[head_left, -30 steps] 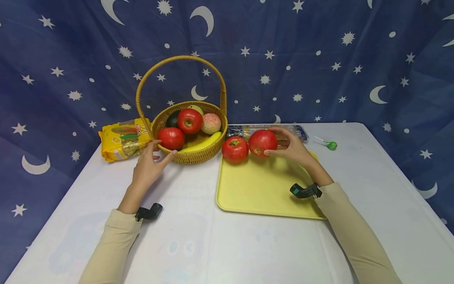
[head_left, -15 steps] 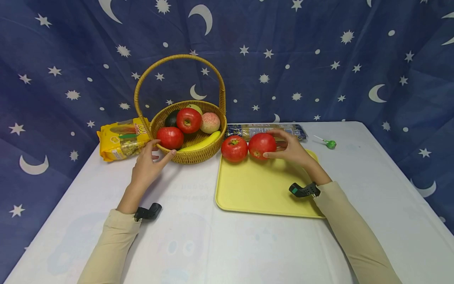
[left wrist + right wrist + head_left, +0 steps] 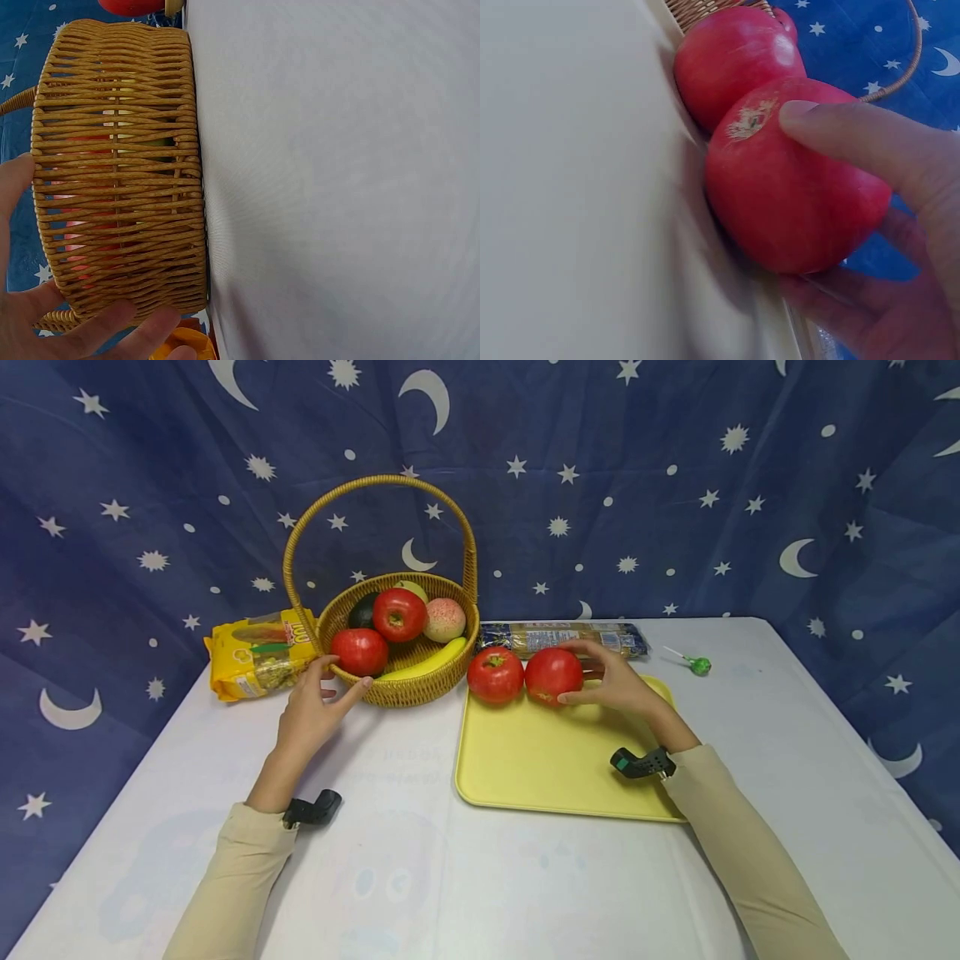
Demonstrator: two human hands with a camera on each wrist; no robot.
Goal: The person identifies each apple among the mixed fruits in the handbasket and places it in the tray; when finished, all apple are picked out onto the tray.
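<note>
My right hand point(image 3: 617, 683) holds a red apple point(image 3: 553, 674) at the far left part of the yellow tray point(image 3: 540, 768), thumb on its near side and fingers behind. In the right wrist view the thumb presses beside the pale, rough end of this apple point(image 3: 795, 187). A second red apple point(image 3: 495, 676) sits against its left side, at the tray's corner. My left hand point(image 3: 309, 714) holds the front left of a wicker basket point(image 3: 412, 695), its thumb at the rim and its fingers spread along the woven wall point(image 3: 120, 172).
The basket carries two red apples point(image 3: 400, 615), a banana point(image 3: 426, 662), a peach point(image 3: 445, 620), and dark and pale green fruit. A yellow food packet point(image 3: 262, 656) leans left of it. Behind the tray lies a long clear packet point(image 3: 607, 637); a green lollipop point(image 3: 700, 666) is to the right.
My right hand has lowered the apple slightly toward the tray and tipped it, so its pale end now faces lower. The left hand stays at the basket.
</note>
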